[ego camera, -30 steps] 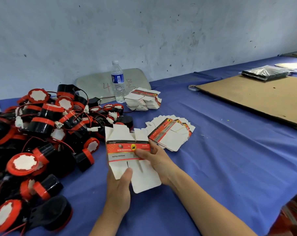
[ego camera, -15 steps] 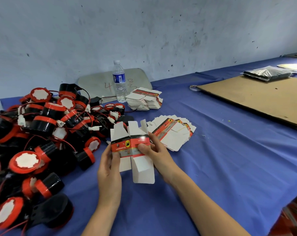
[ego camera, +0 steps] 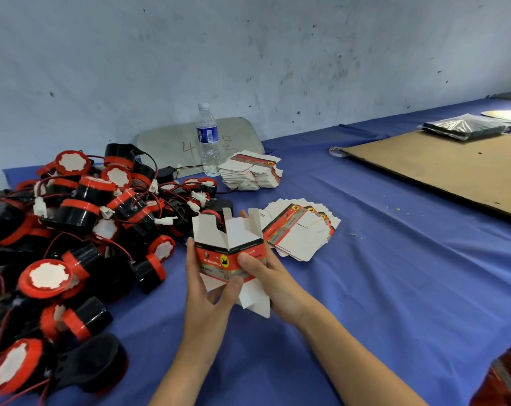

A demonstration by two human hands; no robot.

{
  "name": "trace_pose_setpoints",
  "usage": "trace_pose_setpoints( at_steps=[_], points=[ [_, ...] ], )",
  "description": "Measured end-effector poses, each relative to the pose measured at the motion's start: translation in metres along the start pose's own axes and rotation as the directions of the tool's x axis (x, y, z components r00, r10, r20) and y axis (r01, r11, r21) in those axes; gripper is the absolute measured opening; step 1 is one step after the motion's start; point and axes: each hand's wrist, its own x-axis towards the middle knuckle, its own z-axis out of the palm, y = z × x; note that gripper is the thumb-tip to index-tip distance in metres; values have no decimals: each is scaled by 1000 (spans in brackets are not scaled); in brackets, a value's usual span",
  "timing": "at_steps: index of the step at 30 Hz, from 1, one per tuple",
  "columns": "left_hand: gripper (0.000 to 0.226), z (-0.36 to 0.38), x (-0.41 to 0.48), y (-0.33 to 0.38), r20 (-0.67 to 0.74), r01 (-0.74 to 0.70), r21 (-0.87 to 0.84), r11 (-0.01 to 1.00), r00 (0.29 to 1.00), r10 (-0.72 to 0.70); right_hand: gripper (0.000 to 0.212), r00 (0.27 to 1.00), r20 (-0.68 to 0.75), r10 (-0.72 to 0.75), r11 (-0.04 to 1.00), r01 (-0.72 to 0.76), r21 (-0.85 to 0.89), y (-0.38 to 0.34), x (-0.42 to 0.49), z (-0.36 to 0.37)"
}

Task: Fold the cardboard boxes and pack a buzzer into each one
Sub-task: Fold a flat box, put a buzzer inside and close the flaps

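Cardboard box (ego camera: 216, 259) looks light, thin, probably easily creased; left hand (ego camera: 207, 294) and right hand (ego camera: 274, 279) pinch its printed band, both grips grasping it; buzzers (ego camera: 81, 206) at nine o'clock

Scuffed pale wall (ego camera: 277, 54) behind a blue-clothed table (ego camera: 409, 273).

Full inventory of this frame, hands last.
half-folded box: 1, white, red band, centre, in both hands
buzzers: many, black and red, pile at left
fanned flat boxes: several, white and red, right of held box
stacked flat boxes: 1 stack, white and red, beside bottle
water bottle: 1, clear, blue label, upright at back
panel: 1, grey, behind bottle
cardboard sheet: 1, brown, right
wrapped pack: 1, dark, at cardboard's far end
tablecloth: 1, blue, under everything
left hand: 1, grips box's left side
right hand: 1, thumb on box's red band
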Motion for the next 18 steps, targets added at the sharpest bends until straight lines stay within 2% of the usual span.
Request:
trace_pose_setpoints(
  at_steps=[5, 8, 10, 14, 16, 18],
  points=[
    [99, -3, 0, 0, -40, 49, 0, 999, 998, -49, 50, 997, 9, -79, 996, 79, -30, -7, 0, 3],
    [76, -3, -1, -2, -78, 63, 14, 998, 995, -62, 45, 992, -46, -120, 987, 114, -110, -5, -1, 4],
    [68, -2, -1, -2, -93, 72, 1, 997, 993, -71, 39, 989, -65, -135, 979, 123, -164, -4, -1, 5],
    [65, 1, -4, 1, -102, 46, 12, 999, 994, -45, 24, 976, -102, -193, 956, 163, -246, -7, -4, 6],
    [63, 3, -4, 4, -90, 30, 20, 999, 996, -28, 24, 961, -122, -249, 938, 208, -278, -9, -5, 7],
    [70, 4, -5, 6, -72, 17, 31, 999, 997, -15, 18, 947, -130, -294, 920, 243, -307, -12, -5, 7]
  ],
)
